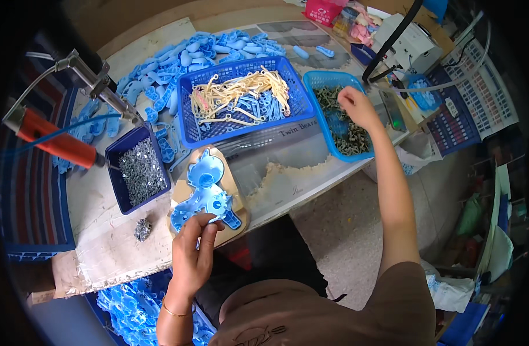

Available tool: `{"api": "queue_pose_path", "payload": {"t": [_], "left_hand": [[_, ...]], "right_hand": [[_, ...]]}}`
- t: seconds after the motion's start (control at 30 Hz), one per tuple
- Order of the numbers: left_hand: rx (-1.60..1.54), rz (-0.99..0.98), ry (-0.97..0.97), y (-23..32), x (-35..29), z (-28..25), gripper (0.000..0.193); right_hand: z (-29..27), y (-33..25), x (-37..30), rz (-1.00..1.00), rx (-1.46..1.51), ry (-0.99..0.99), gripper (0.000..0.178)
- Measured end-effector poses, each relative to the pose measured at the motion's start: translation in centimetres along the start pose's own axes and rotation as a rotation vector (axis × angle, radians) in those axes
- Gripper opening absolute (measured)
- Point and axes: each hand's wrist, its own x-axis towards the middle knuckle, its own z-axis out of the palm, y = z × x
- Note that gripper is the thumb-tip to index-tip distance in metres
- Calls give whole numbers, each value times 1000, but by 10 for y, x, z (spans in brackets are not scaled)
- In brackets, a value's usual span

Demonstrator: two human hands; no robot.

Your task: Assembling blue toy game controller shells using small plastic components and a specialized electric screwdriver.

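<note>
My left hand [193,249] pinches the near edge of a blue plastic toy shell [204,193] that lies on a tan wooden jig [236,190] at the bench's front edge. My right hand [356,106] reaches into a small light-blue basket [321,81] of dark metal parts [350,138], fingers curled down among them. Whether it holds any part is hidden by the fingers.
A big blue basket [241,104] holds cream and blue plastic strips. A dark blue tray of small screws [138,171] sits left of the jig, a loose screw heap [142,229] before it. An orange powered screwdriver [56,141] hangs at left. Blue shells pile behind [178,57] and below [131,305].
</note>
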Motion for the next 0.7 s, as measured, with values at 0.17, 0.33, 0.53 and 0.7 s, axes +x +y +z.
{"api": "queue_pose_path", "payload": {"t": [0.17, 0.33, 0.53, 0.7], "left_hand": [[-27, -99, -26, 6, 1, -3, 12], [-316, -153, -17, 0, 9, 9, 11], [-323, -159, -18, -3, 9, 7, 15], [-243, -170, -34, -7, 6, 6, 16]], "right_hand": [[1, -107, -27, 86, 441, -188, 10], [38, -210, -73, -140, 587, -555, 15], [65, -249, -89, -25, 875, -970, 16], [69, -254, -88, 31, 829, -997, 16]]}}
